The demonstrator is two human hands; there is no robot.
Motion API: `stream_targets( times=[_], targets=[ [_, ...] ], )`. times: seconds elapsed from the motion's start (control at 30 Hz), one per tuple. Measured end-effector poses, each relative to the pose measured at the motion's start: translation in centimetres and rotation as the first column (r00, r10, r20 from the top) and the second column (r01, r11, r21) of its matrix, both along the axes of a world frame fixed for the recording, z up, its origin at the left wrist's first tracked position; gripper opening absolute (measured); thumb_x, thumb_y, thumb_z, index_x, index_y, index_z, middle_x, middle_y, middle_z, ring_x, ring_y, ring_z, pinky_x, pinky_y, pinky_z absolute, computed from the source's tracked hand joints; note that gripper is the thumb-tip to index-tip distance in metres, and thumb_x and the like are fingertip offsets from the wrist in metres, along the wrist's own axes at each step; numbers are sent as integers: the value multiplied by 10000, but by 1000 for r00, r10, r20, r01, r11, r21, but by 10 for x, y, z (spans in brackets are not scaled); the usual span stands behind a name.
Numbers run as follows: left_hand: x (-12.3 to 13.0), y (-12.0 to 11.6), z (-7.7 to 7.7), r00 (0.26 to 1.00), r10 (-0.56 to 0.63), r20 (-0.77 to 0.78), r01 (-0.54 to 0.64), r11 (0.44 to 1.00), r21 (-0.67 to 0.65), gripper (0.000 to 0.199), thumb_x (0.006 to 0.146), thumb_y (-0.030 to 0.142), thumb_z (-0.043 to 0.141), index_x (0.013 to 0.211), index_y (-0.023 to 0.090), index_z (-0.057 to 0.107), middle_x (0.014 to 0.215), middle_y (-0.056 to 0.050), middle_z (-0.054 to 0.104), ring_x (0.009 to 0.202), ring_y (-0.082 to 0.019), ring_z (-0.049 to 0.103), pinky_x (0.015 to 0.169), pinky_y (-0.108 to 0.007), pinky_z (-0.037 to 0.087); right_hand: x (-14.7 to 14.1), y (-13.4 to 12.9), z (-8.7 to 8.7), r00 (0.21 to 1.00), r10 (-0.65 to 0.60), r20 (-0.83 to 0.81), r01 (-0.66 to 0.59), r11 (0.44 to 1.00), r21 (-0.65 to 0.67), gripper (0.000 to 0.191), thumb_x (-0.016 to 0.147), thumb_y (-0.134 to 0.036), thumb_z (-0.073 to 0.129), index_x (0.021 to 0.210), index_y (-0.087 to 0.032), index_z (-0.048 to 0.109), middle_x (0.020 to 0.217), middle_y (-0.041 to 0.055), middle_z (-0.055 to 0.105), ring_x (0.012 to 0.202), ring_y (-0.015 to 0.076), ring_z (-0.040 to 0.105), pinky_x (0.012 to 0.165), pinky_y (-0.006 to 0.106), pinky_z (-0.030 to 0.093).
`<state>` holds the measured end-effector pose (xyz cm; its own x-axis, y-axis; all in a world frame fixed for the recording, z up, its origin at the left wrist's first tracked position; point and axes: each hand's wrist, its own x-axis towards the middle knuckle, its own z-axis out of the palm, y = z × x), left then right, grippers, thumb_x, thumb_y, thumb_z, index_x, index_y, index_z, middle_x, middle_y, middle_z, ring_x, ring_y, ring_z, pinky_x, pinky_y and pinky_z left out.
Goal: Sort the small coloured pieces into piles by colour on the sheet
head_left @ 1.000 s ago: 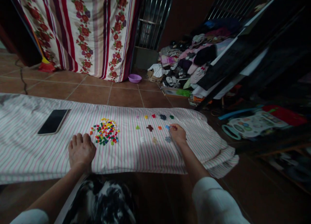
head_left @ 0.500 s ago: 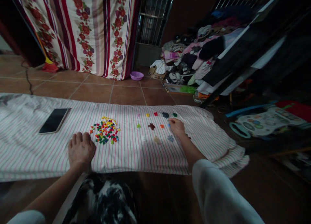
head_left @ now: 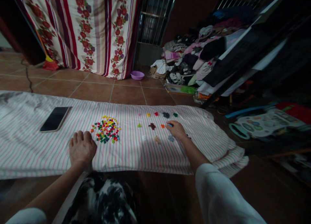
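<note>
My left hand (head_left: 81, 147) lies flat, palm down, on the striped cloth (head_left: 131, 152), holding nothing. Just beyond its fingers is a loose heap of small multicoloured cube-like pieces (head_left: 107, 129). My right hand (head_left: 177, 130) bends over the sorted groups on the right, its fingers pinched around a small blue piece (head_left: 170, 125). Touching or nearly touching those fingertips is an orange group (head_left: 162, 126). Around it sit a brown group (head_left: 152, 126), a dark grey group (head_left: 166, 115), a dark green group (head_left: 175, 115), a grey-blue group (head_left: 171, 138) and a beige group (head_left: 157, 139).
A dark-screened phone (head_left: 55, 119) rests on the cloth at the left. Beyond the cloth are a tiled floor, a purple basin (head_left: 137, 75), a floral curtain (head_left: 97, 32) and a heap of clothes (head_left: 191, 52). A plastic toy panel (head_left: 267, 120) is at the far right.
My right hand has shifted slightly left, so its fingertips are now beside the orange group with blue showing between them. My left hand has stayed flat on the cloth.
</note>
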<state>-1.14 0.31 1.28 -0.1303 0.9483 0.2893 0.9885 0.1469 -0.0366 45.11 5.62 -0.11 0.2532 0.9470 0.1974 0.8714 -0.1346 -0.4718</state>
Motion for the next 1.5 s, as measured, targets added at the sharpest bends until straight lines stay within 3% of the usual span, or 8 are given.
stream_targets(
  times=[0.3, 0.6, 0.83, 1.2, 1.5],
  targets=[
    [1, -1, 4, 1000, 0, -1, 0, 1000, -15, 347, 883, 283, 274, 1033, 145, 555, 1093, -142, 534, 1133, -283, 442, 954, -398, 320, 11, -8, -1, 993, 108, 52, -108, 994, -13, 249, 754, -238, 604, 973, -177, 707, 1013, 81, 694, 922, 193, 640, 872, 302, 476],
    [1, -2, 4, 1000, 5, 13, -5, 999, -36, 364, 884, 292, 265, 1049, 144, 554, 1147, -159, 532, 1161, -295, 438, 952, -403, 330, 6, -12, -1, 996, 49, 75, -51, 998, 34, 242, 757, -192, 556, 943, -192, 711, 992, 62, 696, 940, 180, 633, 902, 300, 465],
    [1, -1, 5, 998, 3, 58, 0, 999, -43, 344, 852, 275, 323, 1063, 156, 567, 1154, -167, 542, 1179, -304, 426, 946, -430, 333, 10, -12, 3, 984, 169, 57, -171, 985, 22, 299, 715, -193, 603, 997, -198, 701, 1055, 70, 685, 1001, 202, 621, 938, 343, 454],
    [-1, 0, -1, 999, -9, 51, 9, 1000, 1, 356, 872, 279, 291, 1065, 142, 558, 1137, -163, 541, 1171, -293, 436, 966, -421, 319, 12, -13, 2, 993, 99, 58, -99, 995, -8, 256, 729, -151, 569, 934, -183, 719, 988, 66, 688, 944, 179, 629, 912, 310, 467],
    [-1, 2, -4, 995, 19, 99, -18, 1000, -4, 374, 875, 269, 297, 1117, 122, 542, 1254, -187, 526, 1275, -321, 400, 1033, -450, 302, 7, -12, 12, 990, 128, 63, -131, 990, 51, 266, 729, -247, 596, 961, -191, 713, 1012, 86, 698, 942, 222, 638, 900, 361, 480]
  ],
)
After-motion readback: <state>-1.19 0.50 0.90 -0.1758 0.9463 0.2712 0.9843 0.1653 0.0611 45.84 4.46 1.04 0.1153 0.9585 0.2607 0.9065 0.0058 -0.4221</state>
